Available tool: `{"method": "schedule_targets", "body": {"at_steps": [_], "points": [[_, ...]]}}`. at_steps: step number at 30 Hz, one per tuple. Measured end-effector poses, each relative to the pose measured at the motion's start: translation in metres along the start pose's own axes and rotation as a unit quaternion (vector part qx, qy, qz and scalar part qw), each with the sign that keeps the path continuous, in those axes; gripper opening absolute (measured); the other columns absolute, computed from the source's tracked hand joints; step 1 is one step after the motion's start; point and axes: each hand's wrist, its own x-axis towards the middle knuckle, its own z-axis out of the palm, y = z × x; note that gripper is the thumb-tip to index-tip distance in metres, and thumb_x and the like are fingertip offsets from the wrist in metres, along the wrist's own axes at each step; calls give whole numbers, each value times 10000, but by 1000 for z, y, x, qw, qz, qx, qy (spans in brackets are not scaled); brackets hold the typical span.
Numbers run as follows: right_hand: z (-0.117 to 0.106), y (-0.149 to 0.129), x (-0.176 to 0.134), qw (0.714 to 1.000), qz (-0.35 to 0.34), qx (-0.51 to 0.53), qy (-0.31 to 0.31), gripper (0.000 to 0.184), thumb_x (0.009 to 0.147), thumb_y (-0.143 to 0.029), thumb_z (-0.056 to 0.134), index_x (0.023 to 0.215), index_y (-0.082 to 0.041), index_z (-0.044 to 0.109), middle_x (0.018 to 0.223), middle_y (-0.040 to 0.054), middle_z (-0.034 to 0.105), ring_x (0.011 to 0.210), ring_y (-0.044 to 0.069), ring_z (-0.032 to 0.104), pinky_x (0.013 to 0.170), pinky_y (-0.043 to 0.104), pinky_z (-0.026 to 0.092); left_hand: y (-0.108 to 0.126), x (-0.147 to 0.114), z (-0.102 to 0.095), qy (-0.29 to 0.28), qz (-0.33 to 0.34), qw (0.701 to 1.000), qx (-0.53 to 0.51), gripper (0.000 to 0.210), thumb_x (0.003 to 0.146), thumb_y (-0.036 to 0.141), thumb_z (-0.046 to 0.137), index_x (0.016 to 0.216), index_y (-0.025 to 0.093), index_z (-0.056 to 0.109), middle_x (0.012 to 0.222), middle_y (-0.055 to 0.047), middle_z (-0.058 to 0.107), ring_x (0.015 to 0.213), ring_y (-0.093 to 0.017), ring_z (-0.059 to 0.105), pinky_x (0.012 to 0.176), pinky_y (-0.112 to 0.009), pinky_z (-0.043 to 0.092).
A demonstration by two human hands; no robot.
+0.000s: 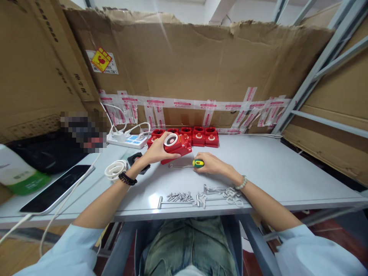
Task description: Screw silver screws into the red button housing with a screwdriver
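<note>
My left hand (158, 150) is closed around a red box-shaped housing (184, 145) with a white ring around a dark round part on its face. It is held tilted above the table, in front of a row of similar red housings (199, 137). To the right, my right hand (211, 163) grips the green and yellow handle of a screwdriver (198, 163), whose thin shaft points left, close to the tabletop. Beneath my left wrist lies a black square part (143, 168) with a round centre. Nearer me are a pile of screws (181, 197) and T-shaped metal rods (178, 203).
White looped pieces (232, 197) lie over rods at the front edge. On the left are a coiled white cable (115, 168), a power strip (132, 140), a tablet-like device (57, 188) and a green-white package (21, 172). Cardboard (201, 65) walls the back.
</note>
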Motion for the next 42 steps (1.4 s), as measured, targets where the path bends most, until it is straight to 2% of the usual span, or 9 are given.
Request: {"method": "schedule_targets", "body": {"at_steps": [7, 13, 19, 29, 32, 35, 37, 39, 42], "points": [[-5, -2, -5, 998, 58, -11, -14, 180, 630, -187, 643, 588, -183, 468, 575, -25, 481, 580, 105, 376, 550, 268, 249, 1, -1, 3, -18, 17, 1000, -10, 715, 618, 518, 806, 1163, 217, 454, 1098, -47, 642, 970, -252, 643, 874, -372, 508], [-38, -6, -28, 997, 75, 10, -7, 190, 620, -201, 582, 583, -187, 397, 571, -68, 357, 569, 80, 278, 534, 252, 203, 0, -2, 3, -25, 14, 1000, -10, 730, 624, 529, 802, 1184, 208, 460, 1109, -59, 650, 968, -255, 647, 872, -376, 511], [-69, -16, -84, 993, 94, 33, -56, 90, 614, -191, 541, 619, -184, 451, 620, -62, 408, 598, 91, 320, 544, 248, 235, 1, -2, 7, -43, 16, 999, -2, 706, 621, 504, 796, 1177, 213, 471, 1121, -63, 656, 1013, -279, 642, 899, -409, 503], [-52, -2, -101, 984, 128, 1, -121, 93, 630, -219, 622, 627, -173, 541, 645, -26, 553, 632, 121, 453, 589, 249, 304, 3, -7, 21, -133, 33, 990, 30, 712, 610, 518, 798, 1187, 210, 516, 1140, -80, 676, 1016, -303, 655, 860, -397, 500], [-58, -8, -95, 994, 91, 10, -67, 136, 709, -272, 635, 660, -170, 559, 663, -26, 548, 630, 113, 441, 600, 248, 316, 6, -8, 23, -151, 35, 987, 34, 729, 599, 548, 796, 1197, 224, 533, 1144, -76, 684, 1018, -310, 657, 851, -396, 496], [-64, -21, -76, 994, 69, 49, 75, 204, 815, -352, 595, 717, -174, 573, 659, -32, 522, 617, 106, 413, 598, 245, 329, 10, -10, 25, -160, 39, 986, 29, 738, 610, 569, 785, 1217, 235, 531, 1147, -80, 689, 1023, -308, 659, 866, -400, 496], [-65, -31, -57, 974, 73, 95, 191, 224, 818, -383, 607, 739, -175, 578, 647, -32, 516, 598, 102, 412, 573, 241, 332, 13, -11, 28, -162, 41, 986, 18, 735, 652, 574, 758, 1258, 243, 508, 1173, -84, 682, 1039, -301, 657, 885, -408, 497], [-63, -41, -37, 952, 55, 153, 261, 234, 812, -396, 621, 755, -172, 586, 663, -22, 551, 601, 103, 445, 568, 238, 354, 16, -12, 30, -162, 46, 986, 12, 733, 697, 576, 728, 1302, 247, 476, 1211, -90, 667, 1061, -297, 652, 904, -418, 498], [-58, -55, -10, 926, 26, 172, 336, 317, 798, -404, 632, 609, -176, 518, 559, -36, 471, 548, 91, 398, 520, 236, 322, 18, -13, 33, -155, 61, 986, 23, 750, 712, 578, 718, 1323, 229, 459, 1245, -108, 648, 1083, -302, 643, 916, -427, 498]]}}
